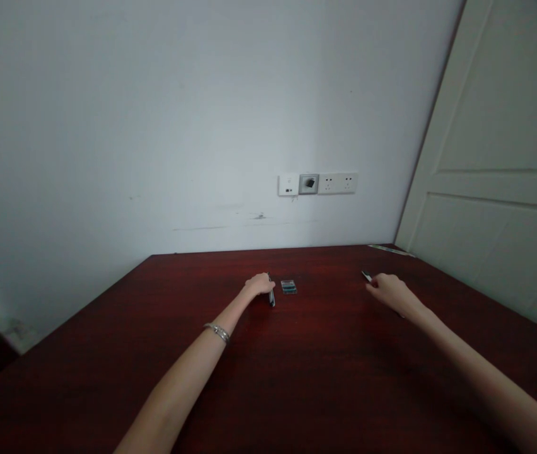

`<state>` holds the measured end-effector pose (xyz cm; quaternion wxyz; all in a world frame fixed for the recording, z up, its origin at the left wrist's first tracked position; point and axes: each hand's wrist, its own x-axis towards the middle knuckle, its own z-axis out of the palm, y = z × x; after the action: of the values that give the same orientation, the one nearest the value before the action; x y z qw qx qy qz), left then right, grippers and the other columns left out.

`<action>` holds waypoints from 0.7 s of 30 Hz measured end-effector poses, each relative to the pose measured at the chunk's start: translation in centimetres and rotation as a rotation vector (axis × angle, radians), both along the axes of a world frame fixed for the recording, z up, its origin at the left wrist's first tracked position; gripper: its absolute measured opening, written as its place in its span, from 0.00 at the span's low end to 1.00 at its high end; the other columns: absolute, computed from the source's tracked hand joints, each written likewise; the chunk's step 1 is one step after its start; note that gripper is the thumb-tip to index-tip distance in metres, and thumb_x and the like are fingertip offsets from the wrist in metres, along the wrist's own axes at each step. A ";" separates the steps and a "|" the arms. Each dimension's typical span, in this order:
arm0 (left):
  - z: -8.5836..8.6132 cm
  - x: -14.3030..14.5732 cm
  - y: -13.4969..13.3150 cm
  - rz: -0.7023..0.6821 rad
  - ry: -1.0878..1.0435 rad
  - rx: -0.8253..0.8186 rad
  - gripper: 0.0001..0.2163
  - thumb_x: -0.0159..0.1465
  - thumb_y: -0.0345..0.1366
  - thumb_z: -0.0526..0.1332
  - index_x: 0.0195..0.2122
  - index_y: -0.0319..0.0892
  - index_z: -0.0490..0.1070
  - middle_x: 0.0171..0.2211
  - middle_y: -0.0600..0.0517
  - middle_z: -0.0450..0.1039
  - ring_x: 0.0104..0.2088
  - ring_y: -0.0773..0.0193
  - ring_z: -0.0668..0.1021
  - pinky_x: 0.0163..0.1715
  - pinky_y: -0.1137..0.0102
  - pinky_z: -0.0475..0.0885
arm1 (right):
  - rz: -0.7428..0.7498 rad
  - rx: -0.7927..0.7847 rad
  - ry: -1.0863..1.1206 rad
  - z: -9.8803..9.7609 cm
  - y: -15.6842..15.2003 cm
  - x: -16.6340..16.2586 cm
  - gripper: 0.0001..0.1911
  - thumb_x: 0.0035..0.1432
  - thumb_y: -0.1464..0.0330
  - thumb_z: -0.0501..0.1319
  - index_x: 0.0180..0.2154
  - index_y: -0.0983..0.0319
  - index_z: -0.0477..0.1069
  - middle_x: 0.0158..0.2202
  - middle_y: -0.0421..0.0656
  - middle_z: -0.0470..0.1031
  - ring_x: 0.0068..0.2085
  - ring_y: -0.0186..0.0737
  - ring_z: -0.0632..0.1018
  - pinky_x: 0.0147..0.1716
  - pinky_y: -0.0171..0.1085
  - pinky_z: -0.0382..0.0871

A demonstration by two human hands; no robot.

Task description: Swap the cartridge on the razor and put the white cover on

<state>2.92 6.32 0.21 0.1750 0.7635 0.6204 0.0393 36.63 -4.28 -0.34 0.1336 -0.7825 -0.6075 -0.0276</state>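
Left hand (259, 285) curled on dark object (271, 297), right hand (390, 291) on dark stick (366, 275)

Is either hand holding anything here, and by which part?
Left hand grips a small dark slim object by its far end; right hand touches the near end of a similar dark piece; grip unclear.

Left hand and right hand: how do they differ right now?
The left hand wears a silver metal bracelet at its wrist; the right hand has a bare wrist. The left hand lies beside the small teal packet; the right hand lies well apart from it. Both rest on the dark red wooden table.
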 end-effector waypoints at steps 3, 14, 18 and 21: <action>-0.2 0.0 0.1 0.004 -0.031 0.026 0.11 0.53 0.40 0.58 0.29 0.37 0.74 0.25 0.43 0.76 0.29 0.59 0.76 0.27 0.73 0.65 | 0.024 0.016 0.016 0.5 -0.3 -0.9 0.13 0.53 0.64 0.55 0.31 0.64 0.76 0.33 0.54 0.77 0.37 0.52 0.78 0.32 0.37 0.65; 2.2 1.0 -1.5 -0.043 -0.216 0.202 0.11 0.52 0.39 0.58 0.23 0.35 0.73 0.23 0.47 0.73 0.26 0.63 0.74 0.22 0.75 0.61 | 0.271 0.116 0.037 4.4 -2.8 -9.5 0.21 0.58 0.56 0.51 0.33 0.63 0.76 0.32 0.51 0.77 0.37 0.48 0.77 0.35 0.36 0.64; 4.2 2.6 -3.2 -0.046 -0.303 0.292 0.11 0.50 0.39 0.60 0.21 0.35 0.73 0.22 0.47 0.73 0.24 0.66 0.73 0.22 0.74 0.59 | 0.346 0.087 0.055 5.4 -3.8 -14.0 0.24 0.58 0.52 0.50 0.31 0.63 0.75 0.32 0.52 0.77 0.35 0.46 0.77 0.32 0.35 0.63; 5.3 3.8 -4.4 -0.019 -0.295 0.356 0.11 0.50 0.39 0.60 0.21 0.36 0.73 0.21 0.47 0.72 0.23 0.65 0.72 0.22 0.73 0.59 | 0.402 0.043 0.058 5.5 -4.3 -16.6 0.26 0.56 0.49 0.51 0.29 0.62 0.74 0.31 0.51 0.76 0.34 0.45 0.77 0.30 0.34 0.63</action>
<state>6.73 1.91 5.46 0.1266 0.7740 0.5644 0.2575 20.03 -8.56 5.20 0.1706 -0.6428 -0.7467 0.0094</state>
